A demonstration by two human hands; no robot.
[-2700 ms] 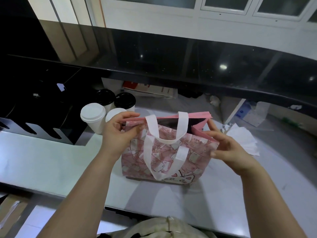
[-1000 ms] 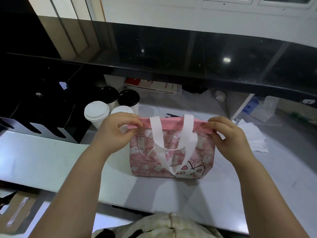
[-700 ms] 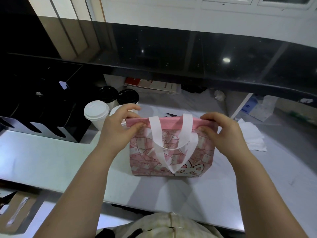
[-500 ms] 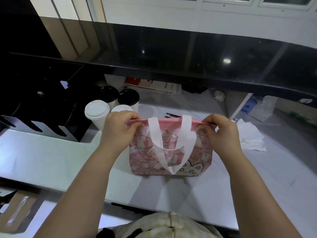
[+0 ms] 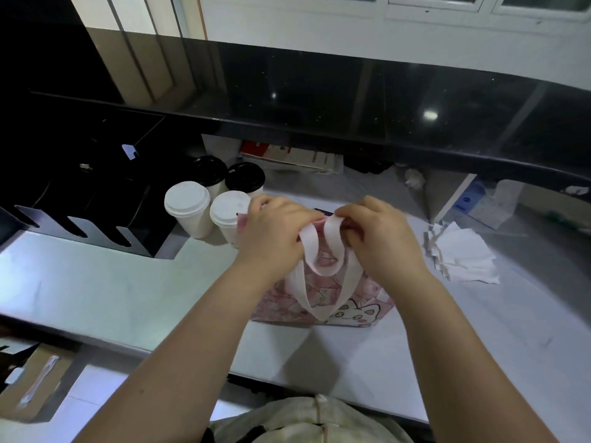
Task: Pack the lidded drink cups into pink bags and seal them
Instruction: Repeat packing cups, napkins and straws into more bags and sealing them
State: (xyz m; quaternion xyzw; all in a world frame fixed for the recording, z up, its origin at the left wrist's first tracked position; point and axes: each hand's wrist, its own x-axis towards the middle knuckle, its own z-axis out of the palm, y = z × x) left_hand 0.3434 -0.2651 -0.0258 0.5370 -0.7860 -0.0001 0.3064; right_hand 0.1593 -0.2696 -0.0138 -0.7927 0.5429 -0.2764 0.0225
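Observation:
A pink bag (image 5: 361,306) printed with cartoon cats stands on the white counter (image 5: 96,292), its white handles (image 5: 319,257) hanging over the front. My left hand (image 5: 275,231) and my right hand (image 5: 380,238) are close together over the middle of the bag's top edge, fingers curled and pinching the rim by the handles. The bag's mouth is pressed closed under my hands, so its contents are hidden. Left of the bag stand two white-lidded cups (image 5: 188,207) and, behind them, two black-lidded cups (image 5: 209,172).
A black slotted holder (image 5: 80,199) fills the left side. A dark raised counter ledge (image 5: 351,132) runs across the back. White paper napkins (image 5: 460,254) lie to the right, a red-and-white box (image 5: 294,156) sits under the ledge, and a cardboard box (image 5: 28,385) lies below left.
My hands slid from the bag's two top corners toward the middle, pinching the rim closed by the handles. Earlier the bag's mouth stood open.

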